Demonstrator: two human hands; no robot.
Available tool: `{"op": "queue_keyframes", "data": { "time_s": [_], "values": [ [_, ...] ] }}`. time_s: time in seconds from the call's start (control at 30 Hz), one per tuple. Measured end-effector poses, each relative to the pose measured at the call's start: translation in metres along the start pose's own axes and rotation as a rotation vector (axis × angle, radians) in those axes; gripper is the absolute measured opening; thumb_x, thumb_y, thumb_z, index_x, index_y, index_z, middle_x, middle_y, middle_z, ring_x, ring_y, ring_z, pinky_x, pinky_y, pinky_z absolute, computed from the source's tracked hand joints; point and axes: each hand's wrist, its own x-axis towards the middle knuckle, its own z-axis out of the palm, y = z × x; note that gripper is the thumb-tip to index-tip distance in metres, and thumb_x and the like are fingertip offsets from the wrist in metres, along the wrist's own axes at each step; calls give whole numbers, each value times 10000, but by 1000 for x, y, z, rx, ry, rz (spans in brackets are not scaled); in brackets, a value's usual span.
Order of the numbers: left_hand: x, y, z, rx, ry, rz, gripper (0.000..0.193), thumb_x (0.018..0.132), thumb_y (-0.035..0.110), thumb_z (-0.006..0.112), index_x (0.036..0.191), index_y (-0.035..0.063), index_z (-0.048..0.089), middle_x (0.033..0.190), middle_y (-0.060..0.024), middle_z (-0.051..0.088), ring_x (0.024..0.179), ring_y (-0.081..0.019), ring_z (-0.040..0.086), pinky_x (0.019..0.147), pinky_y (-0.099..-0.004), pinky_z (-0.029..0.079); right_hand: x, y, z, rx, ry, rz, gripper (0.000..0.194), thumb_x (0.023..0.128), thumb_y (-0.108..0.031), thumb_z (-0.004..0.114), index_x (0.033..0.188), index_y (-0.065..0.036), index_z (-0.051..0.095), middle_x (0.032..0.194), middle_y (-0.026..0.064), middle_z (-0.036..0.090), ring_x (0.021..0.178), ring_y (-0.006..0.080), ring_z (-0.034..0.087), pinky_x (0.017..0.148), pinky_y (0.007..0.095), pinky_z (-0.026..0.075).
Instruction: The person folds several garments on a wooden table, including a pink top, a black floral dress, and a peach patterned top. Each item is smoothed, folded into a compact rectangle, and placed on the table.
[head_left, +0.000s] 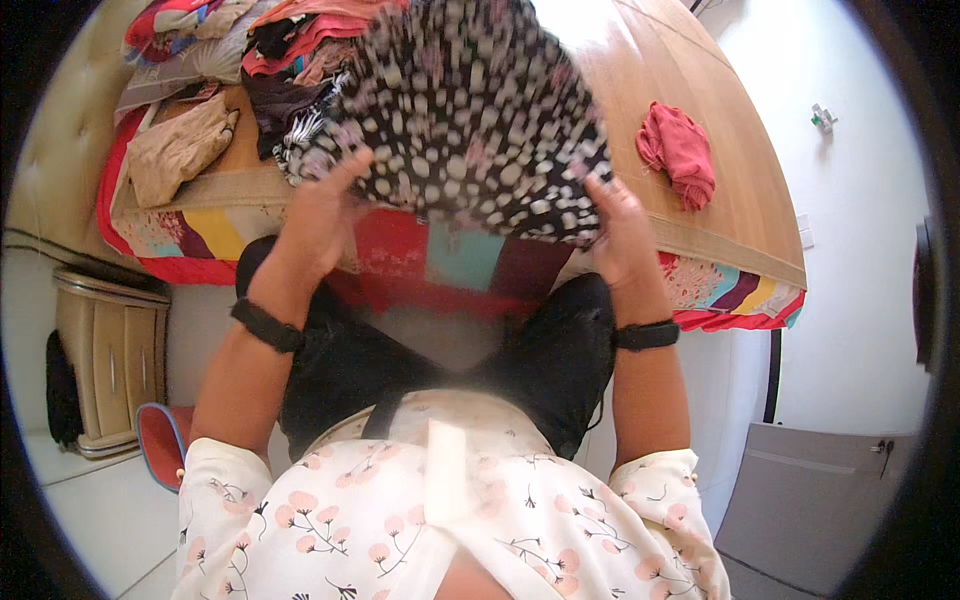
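Observation:
A black cloth garment (480, 127) with white spots and pinkish flowers is spread between my two hands, blurred by motion. My left hand (326, 214) grips its lower left side, the thumb lying over the fabric. On the opposite edge, my right hand (619, 217) pinches the cloth near its lower right corner. The garment hangs over the near edge of the bed, and its top runs out of the picture. Which garment it is I cannot tell. The fingers of both hands are partly hidden by the cloth.
A crumpled coral-red cloth (679, 154) lies on the brown mat (739, 187) at right. At left are a folded beige cloth (180, 150) and a heap of clothes (300, 52). A bedside cabinet (112, 360) stands at lower left, a grey cabinet (810, 487) at lower right.

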Motion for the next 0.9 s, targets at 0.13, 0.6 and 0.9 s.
{"op": "queue_keyframes", "data": {
  "time_s": [0.13, 0.6, 0.9],
  "values": [
    [-11, -41, -23, 149, 99, -281, 355, 920, 172, 647, 1225, 18, 551, 1157, -99, 619, 1034, -245, 615, 901, -412, 528, -9, 66, -18, 110, 106, 249, 206, 952, -117, 559, 1100, 24, 577, 982, 119, 660, 798, 213, 677, 676, 365, 579],
    [-99, 9, -104, 137, 27, -186, 369, 1001, 248, 511, 1281, 8, 504, 1250, -197, 604, 1144, -311, 610, 997, -418, 482, -20, 103, -47, 136, 82, 258, 166, 987, -145, 515, 1082, -15, 560, 990, 50, 609, 880, 165, 607, 776, 342, 530],
    [-225, 132, -177, 859, 451, -209, 332, 969, 269, 566, 1225, 57, 568, 1195, -102, 644, 1085, -210, 627, 949, -344, 492, -23, 112, -64, 203, 38, 310, 202, 995, -167, 506, 1132, -24, 541, 1010, 66, 614, 920, 204, 622, 802, 384, 535]
  ]
}}
